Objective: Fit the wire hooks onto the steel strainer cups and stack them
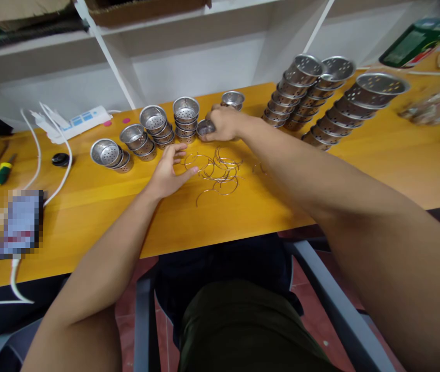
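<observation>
My right hand (223, 123) reaches to the back of the table, its fingers closed round a small perforated metal cup (205, 128). Just behind that hand stands another perforated cup (232, 98), its lower part hidden. My left hand (170, 170) is open, fingers spread, beside a loose pile of thin curved wires (220, 168) on the tabletop. Beyond my left hand are short stacks of the same cups: one stack (186, 116) next to the held cup, then a second (153, 121), a third (134, 138) and a tilted one (106, 153) farther left.
Tall leaning cup stacks (359, 111) stand at the right, below a green can (419, 44). On the left lie a power strip (80, 123), white cables, a black round cap (60, 159), a phone (21, 223) and a screwdriver (0, 173). White shelving (200, 62) backs the table.
</observation>
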Available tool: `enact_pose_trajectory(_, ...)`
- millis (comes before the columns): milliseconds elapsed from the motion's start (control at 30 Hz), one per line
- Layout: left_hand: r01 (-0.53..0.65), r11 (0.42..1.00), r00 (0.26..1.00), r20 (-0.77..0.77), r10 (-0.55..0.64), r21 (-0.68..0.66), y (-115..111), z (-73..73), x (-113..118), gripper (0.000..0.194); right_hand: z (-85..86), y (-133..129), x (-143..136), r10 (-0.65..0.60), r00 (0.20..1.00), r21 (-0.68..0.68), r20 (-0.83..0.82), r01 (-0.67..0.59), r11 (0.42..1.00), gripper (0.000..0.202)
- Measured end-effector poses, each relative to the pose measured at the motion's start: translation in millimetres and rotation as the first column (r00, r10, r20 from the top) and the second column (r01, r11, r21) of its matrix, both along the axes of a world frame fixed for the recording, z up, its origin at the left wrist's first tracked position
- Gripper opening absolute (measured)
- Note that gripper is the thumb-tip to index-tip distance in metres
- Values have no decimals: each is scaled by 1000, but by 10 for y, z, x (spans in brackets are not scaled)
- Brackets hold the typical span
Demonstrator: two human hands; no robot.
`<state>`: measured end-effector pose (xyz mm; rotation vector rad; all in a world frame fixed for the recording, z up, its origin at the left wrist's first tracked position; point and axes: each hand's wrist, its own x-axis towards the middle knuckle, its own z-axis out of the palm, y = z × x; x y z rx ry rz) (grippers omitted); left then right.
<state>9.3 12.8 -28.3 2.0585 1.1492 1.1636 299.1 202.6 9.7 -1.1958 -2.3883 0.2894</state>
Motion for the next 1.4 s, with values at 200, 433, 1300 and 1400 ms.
enact_pose_trajectory(200, -19, 1000, 999, 30, 19, -3, 5, -1, 6, 75, 217, -106, 136, -13, 995, 114, -95, 24, 993, 76)
enact_pose_trajectory(433, -13, 1000, 1000, 24, 13, 15, -28, 40, 34, 59, 368, 275, 595, -174, 955, 3, -239, 180, 984, 41)
enact_pose_trajectory(1300, 0, 999, 999, 41, -1, 33, -22, 39, 13, 48, 321, 165, 743, -360, 933, -92, -15, 358, 929, 41)
enact_pose_trajectory(1400, 1, 1000, 1000, 28, -2, 31, -28, 41, 9, 48, 363, 239, 742, -353, 926, -122, 134, 369, 922, 35)
